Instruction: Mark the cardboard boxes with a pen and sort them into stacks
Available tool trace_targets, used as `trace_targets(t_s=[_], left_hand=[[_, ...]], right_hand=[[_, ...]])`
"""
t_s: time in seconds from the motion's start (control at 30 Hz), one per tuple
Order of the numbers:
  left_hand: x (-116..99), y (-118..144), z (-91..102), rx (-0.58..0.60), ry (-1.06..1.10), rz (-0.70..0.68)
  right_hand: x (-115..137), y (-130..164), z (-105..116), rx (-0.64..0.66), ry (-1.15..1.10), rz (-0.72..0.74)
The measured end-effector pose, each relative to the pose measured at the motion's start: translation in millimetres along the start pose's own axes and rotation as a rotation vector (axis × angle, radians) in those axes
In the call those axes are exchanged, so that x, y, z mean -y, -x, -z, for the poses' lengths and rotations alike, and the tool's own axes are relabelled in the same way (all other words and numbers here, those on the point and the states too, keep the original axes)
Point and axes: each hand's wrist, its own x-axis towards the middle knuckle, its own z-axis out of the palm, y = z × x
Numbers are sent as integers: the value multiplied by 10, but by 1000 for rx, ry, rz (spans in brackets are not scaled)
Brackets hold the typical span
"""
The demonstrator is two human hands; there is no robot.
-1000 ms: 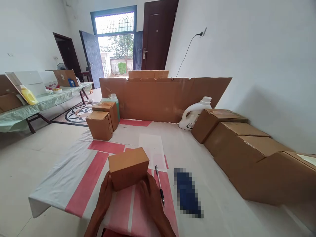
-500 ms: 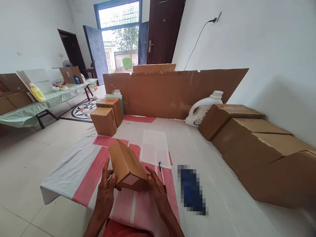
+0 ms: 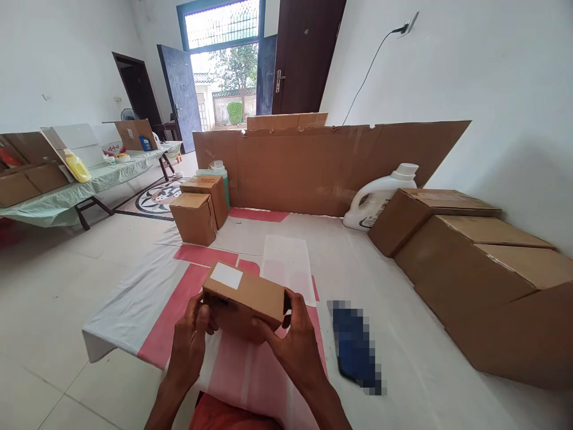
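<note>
A small brown cardboard box (image 3: 248, 319) is held between my two hands above the pink-and-white tablecloth. Its long side faces me, and a white label (image 3: 227, 275) shows at the left of its top face. My left hand (image 3: 190, 334) grips the left end, with the thumb near the front. At the other end, my right hand (image 3: 295, 337) has its thumb on the front face and its fingers around the right edge. Just beyond the box lies a pale, thin sheet (image 3: 289, 254), partly covered by it.
A blurred dark blue flat object (image 3: 357, 349) lies right of my right hand. Large cartons (image 3: 456, 263) line the right side beside a white jug (image 3: 369, 203). Two small boxes (image 3: 194, 221) and a green bottle (image 3: 225, 185) stand back left. A cardboard panel (image 3: 313, 170) closes off the back.
The box has been turned, so its label moved from the near end to the top left. My right hand has shifted around the right end. The pen seen earlier is now hidden.
</note>
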Motion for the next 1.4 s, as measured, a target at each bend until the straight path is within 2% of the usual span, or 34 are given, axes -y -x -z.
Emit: trace_targets(t_s=[0.1,0.23,0.4,0.47,0.53,0.63,0.73,0.8,0.87,0.9,0.97,1.03,1.13,1.27,1.4], left_hand=[[102,-7,-20,4,-95,54],[240,-45,74,-23,-176,34],[291,-199,157,-68,-156,-54],[261,-244,112,-25,-106,-85],[219,-254,29,70,-18,-74],[176,-204,-124,220,140,48],[158,-99,-249,274,239,151],[129,-12,-297,280,248,164],[77,80,-319,283,231,147],[46,124,-321,281,218,136],[-11,201,-310,271,186,117],[-44,256,-277,263,152,129],[-33,291,-191,252,101,199],[34,275,-80,205,51,227],[49,266,-80,156,38,236]], right_hand=[[-38,-26,-3,84,-106,-75],[-85,18,-64,249,-260,-224],[-120,-26,-36,292,-347,-290],[-150,-52,16,344,-426,-303],[-212,-39,70,390,-505,-332],[-349,56,137,407,-526,-425],[-426,145,170,336,-471,-489],[-384,142,168,191,-344,-460],[-277,88,153,57,-164,-339],[-211,54,143,29,-77,-255],[-83,3,124,47,48,-105],[19,6,102,110,115,-50],[136,112,42,169,179,-69],[282,244,-103,114,272,-62],[363,233,-213,98,297,-63]])
